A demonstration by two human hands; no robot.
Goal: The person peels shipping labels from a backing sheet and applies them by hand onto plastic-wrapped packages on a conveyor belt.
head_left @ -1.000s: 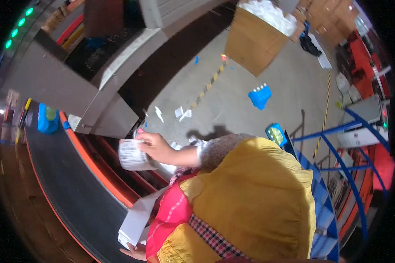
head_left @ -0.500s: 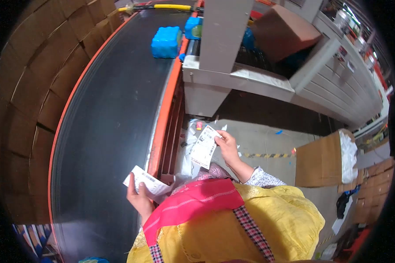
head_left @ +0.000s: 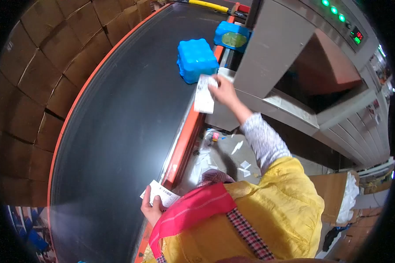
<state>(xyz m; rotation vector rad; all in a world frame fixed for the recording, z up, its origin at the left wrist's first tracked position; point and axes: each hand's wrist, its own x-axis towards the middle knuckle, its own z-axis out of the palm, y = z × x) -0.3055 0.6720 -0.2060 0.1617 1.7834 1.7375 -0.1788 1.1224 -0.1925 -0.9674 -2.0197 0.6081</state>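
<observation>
Between the fingers of my right hand (head_left: 224,91) is a printed white label (head_left: 203,97), held up over the conveyor's orange edge. Just beyond it, a blue wrapped pack (head_left: 196,60) sits on the black belt (head_left: 123,118). My left hand (head_left: 152,209) is low by the near part of the same edge, closed on white labels (head_left: 161,194) with a barcode showing; how many there are I cannot tell. A second blue pack (head_left: 232,37) with a greenish patch lies at the mouth of the grey machine (head_left: 274,52).
Stacked cardboard boxes (head_left: 52,74) wall the belt's left side. The machine carries green lights and a digital display (head_left: 357,36). Scraps of paper (head_left: 245,165) litter the floor below the conveyor. An open carton (head_left: 331,195) with white plastic stands at the right.
My right hand has reached forward with its label, from over the floor to beside the blue pack. My view has shifted, and the left hand still holds its labels low down.
</observation>
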